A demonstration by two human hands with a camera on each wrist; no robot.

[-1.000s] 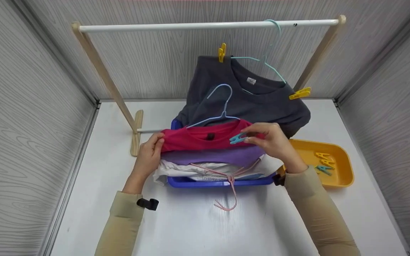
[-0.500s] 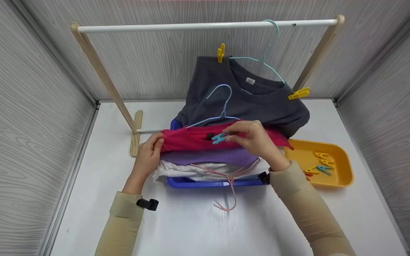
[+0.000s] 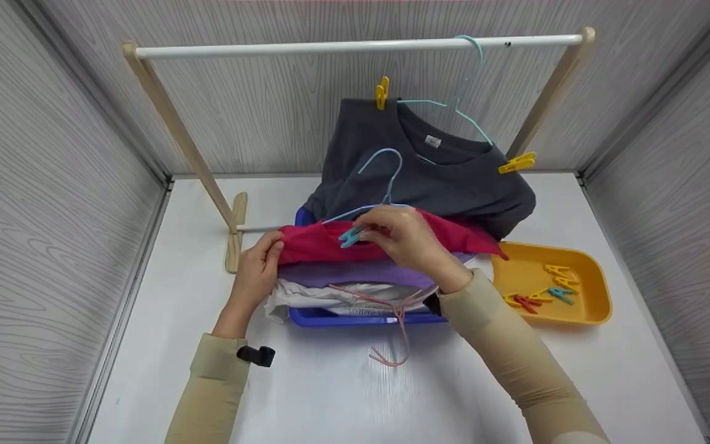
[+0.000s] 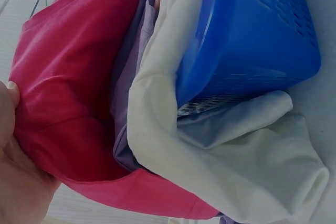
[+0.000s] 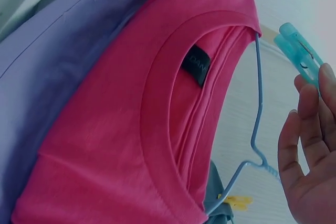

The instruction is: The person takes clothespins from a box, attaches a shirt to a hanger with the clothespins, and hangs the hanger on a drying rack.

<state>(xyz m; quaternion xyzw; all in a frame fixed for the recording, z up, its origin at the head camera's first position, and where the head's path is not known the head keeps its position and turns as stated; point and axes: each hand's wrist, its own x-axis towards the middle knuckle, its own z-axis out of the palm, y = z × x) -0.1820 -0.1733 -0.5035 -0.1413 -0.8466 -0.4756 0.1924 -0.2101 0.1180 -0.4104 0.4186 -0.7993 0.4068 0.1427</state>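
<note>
A red-pink shirt (image 5: 110, 124) with a dark neck label is on a light blue wire hanger (image 3: 390, 176), whose hook stands above the collar. My left hand (image 3: 257, 265) grips the shirt at its left shoulder; in the left wrist view the thumb lies on the red cloth. Over the collar, my right hand (image 3: 407, 237) pinches a light blue clothespin (image 3: 350, 237) between thumb and fingertips. In the right wrist view the clothespin (image 5: 298, 51) is apart from the cloth, near the left shoulder. Purple (image 3: 355, 274) and white garments (image 3: 306, 296) lie under the shirt in a blue basket (image 3: 330, 318).
Behind, a dark grey shirt (image 3: 453, 185) hangs from a white rail (image 3: 306, 47) on a mint hanger, with yellow clothespins (image 3: 381, 92) at its shoulders. At right sits a yellow tray (image 3: 601, 290) with several clothespins. A pink hanger (image 3: 399, 311) overhangs the basket's front edge.
My right hand has moved left with the light blue clothespin, from the shirt's right side across the collar. The right part of the red shirt now shows. My left hand stays in place.
</note>
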